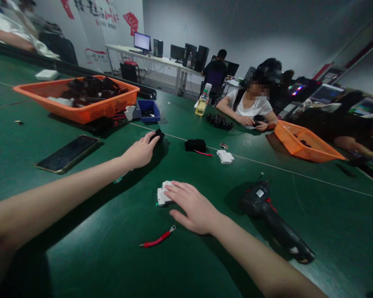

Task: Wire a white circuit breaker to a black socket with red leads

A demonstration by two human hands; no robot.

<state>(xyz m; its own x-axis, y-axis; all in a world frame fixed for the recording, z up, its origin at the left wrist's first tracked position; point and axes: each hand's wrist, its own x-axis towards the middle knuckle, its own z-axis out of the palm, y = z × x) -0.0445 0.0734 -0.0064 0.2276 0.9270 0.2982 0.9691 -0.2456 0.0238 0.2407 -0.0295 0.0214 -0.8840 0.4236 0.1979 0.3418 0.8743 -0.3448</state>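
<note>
My left hand [140, 150] reaches forward and pinches a small black part [158, 135] just above the green table. My right hand [199, 209] lies with fingers stretched and slightly apart, its fingertips on a white block like a circuit breaker [163, 194] with a bit of green at its lower edge. Below that block is a short red cable [158, 239] with a metal ring lug. Further off, a black block [195, 145] sits beside another red cable [204, 153], and a second white block [225, 157] lies to its right.
A black power screwdriver [276, 223] lies right of my right hand. To the left are a phone [69, 153], an orange basket [107, 108] of dark parts and a blue bin [149, 111]. A bottle [202, 101] stands ahead, near a seated person [250, 103] and another orange basket [307, 142].
</note>
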